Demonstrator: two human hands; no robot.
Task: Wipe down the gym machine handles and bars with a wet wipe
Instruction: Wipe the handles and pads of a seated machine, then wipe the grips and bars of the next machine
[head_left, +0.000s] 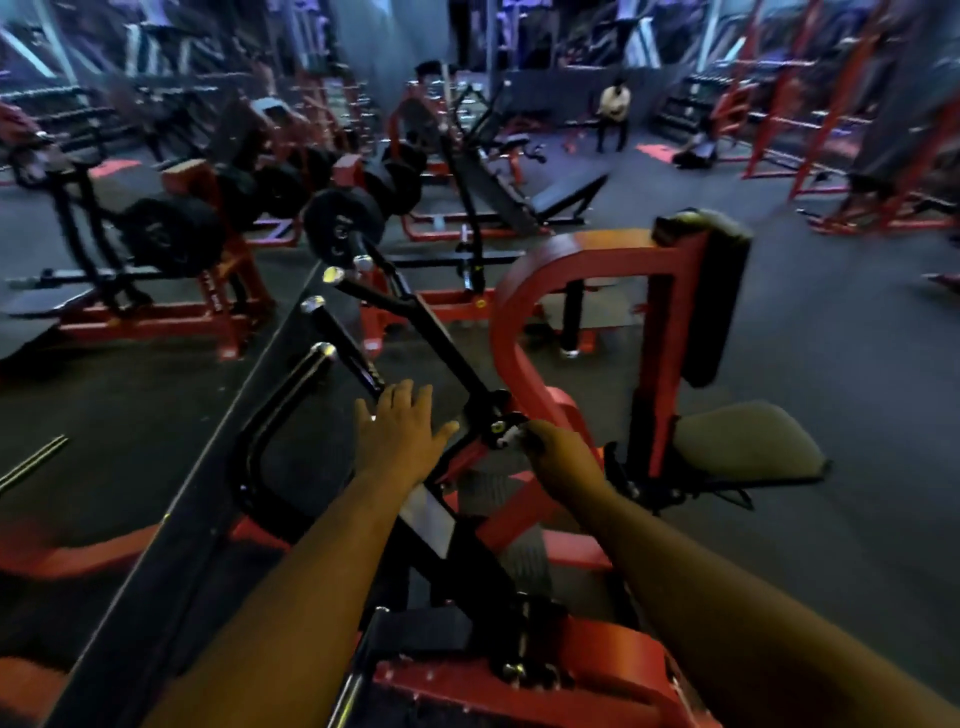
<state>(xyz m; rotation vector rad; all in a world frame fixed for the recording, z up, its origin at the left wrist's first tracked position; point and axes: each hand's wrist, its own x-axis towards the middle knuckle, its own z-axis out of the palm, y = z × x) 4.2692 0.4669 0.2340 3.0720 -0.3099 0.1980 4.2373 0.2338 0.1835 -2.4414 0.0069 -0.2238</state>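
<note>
a: wet wipe (506, 438): a small white wad, seen just past the fingertips of the right hand (558, 453), at the black pivot joint where the angled handle bar (441, 338) meets the red frame (524, 322). the picture is blurred, so its full outline cannot be read.

b: state of the hands?

a: right hand: fingers curled, pinching the wipe against the joint. left hand (397, 431): fingers straight and spread, palm down, holding nothing, lying over the lower end of the black handles (317, 374). whether it touches the metal cannot be told.

b: why that arrangement?

a: judgement only: the wad is bunched to press into the joint hardware, and the free hand is placed to steady the handle assembly or to reach the next bar.

b: position relative to the hands?

a: wipe is at the right fingertips, just beside the left thumb, between both hands and slightly beyond them.

b: surroundings?

a: three chrome-capped handle ends rise up and to the left. a black pad (717, 291) and a grey seat (748, 441) sit to the right. weight plates (343, 226) and other machines stand well apart on the floor; a person (614, 111) sits in the far background.
</note>
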